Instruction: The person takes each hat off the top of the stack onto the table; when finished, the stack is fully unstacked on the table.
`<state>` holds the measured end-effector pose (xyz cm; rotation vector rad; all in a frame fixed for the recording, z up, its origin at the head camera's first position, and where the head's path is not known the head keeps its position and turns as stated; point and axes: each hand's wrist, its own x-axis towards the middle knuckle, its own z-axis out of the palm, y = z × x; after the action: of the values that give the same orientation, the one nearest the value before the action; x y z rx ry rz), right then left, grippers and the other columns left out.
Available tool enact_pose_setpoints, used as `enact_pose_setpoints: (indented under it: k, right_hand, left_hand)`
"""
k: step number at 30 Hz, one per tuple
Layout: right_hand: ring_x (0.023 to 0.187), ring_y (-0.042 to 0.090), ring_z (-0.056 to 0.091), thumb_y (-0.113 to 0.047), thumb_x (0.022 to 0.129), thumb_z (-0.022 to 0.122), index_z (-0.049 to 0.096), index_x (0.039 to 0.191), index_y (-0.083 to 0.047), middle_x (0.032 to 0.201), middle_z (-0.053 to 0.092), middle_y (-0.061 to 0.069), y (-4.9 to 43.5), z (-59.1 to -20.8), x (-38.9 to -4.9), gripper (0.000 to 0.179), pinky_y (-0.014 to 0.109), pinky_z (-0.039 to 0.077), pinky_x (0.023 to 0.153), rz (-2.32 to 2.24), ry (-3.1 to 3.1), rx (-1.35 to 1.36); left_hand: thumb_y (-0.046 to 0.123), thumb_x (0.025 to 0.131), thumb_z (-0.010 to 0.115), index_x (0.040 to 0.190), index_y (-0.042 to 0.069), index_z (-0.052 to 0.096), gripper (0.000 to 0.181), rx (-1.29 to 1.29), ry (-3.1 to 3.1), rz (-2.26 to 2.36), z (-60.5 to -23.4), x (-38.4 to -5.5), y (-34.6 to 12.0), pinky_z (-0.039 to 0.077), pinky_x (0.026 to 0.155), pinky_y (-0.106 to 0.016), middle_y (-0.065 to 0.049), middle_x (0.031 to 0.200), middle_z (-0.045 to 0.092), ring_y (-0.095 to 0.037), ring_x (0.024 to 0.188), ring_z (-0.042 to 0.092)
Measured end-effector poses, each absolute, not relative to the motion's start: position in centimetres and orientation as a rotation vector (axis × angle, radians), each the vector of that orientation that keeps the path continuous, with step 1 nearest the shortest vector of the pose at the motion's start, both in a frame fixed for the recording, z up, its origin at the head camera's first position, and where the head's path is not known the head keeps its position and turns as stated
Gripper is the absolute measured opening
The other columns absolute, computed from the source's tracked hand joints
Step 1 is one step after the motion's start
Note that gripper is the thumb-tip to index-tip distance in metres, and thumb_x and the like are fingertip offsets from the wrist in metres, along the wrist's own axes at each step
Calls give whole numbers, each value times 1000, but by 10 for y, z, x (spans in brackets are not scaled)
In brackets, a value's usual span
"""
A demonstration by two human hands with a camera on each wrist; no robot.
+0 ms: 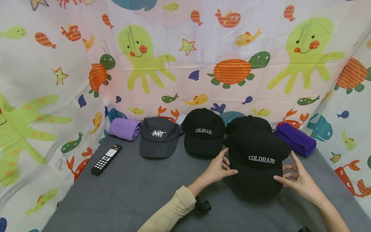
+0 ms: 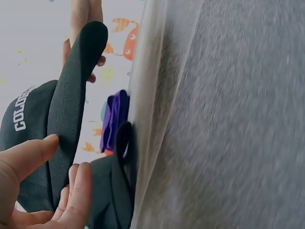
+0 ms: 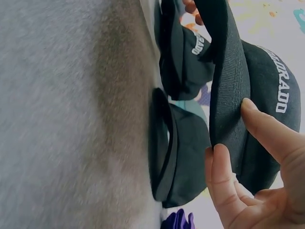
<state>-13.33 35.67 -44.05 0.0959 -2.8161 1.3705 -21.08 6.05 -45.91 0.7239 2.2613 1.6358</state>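
Both hands hold a black cap with white COLORADO lettering [image 1: 255, 175] up off the grey surface, its brim facing me. At the cap's left side, my left hand [image 1: 217, 169] pinches the brim between thumb and fingers, as the left wrist view shows with the hand [image 2: 52, 186] close up. On the opposite side, my right hand [image 1: 301, 182] pinches the brim's other edge; in the right wrist view its thumb [image 3: 267, 126] presses the brim's top. Behind the held cap stands another black cap [image 1: 249, 124], its front mostly hidden in the head view.
Left of these stand a black COLORADO cap [image 1: 204, 129] and a dark grey HEART cap [image 1: 159, 137]. A folded lilac cloth [image 1: 124, 128] and a remote control [image 1: 106, 159] lie at left, a purple cloth [image 1: 295, 138] at right. A sea-animal curtain [image 1: 179, 74] hangs behind.
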Motion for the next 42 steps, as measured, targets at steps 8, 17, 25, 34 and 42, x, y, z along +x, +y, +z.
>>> enact_pose_setpoints:
  k: [8, 17, 25, 34, 42]
  right_hand:
    - [78, -13, 53, -18, 88, 65, -26, 143, -24, 121, 40, 33, 375, -449, -121, 107, 30, 52, 60, 1328, -2858, 44]
    - [78, -10, 56, -16, 89, 63, -30, 140, -26, 113, 50, 23, 399, -459, -109, 107, 28, 52, 62, 1360, -2898, 1]
    - [74, -3, 60, -12, 86, 66, -29, 139, -34, 103, 53, 3, 416, -469, -98, 110, 30, 53, 58, 1346, -2880, -21]
    - [71, 5, 63, -20, 86, 67, -37, 135, -27, 112, 41, 42, 433, -471, -85, 115, 36, 54, 59, 1302, -2958, -166]
    - [72, 17, 64, -27, 85, 68, -41, 131, -20, 113, 37, 44, 450, -477, -78, 119, 39, 54, 64, 1332, -3027, -285]
  left_hand:
    - [19, 80, 74, 147, 13, 22, 84, 719, 2273, 1614, -469, -203, 81, 44, 55, -16, 1, 91, 50, 1, 67, 58]
    - [20, 79, 74, 147, 17, 24, 84, 669, 2182, 1605, -478, -193, 98, 47, 58, -17, 5, 92, 52, 2, 72, 58]
    - [22, 80, 74, 146, 21, 25, 82, 618, 2117, 1581, -481, -183, 111, 47, 52, -21, 10, 91, 53, 2, 73, 60]
    - [20, 81, 72, 147, 25, 22, 82, 562, 1935, 1614, -483, -173, 129, 45, 52, -22, 11, 91, 52, -2, 69, 63]
    - [16, 81, 72, 146, 24, 25, 80, 489, 1883, 1610, -488, -164, 144, 46, 54, -22, 10, 88, 53, -6, 65, 64]
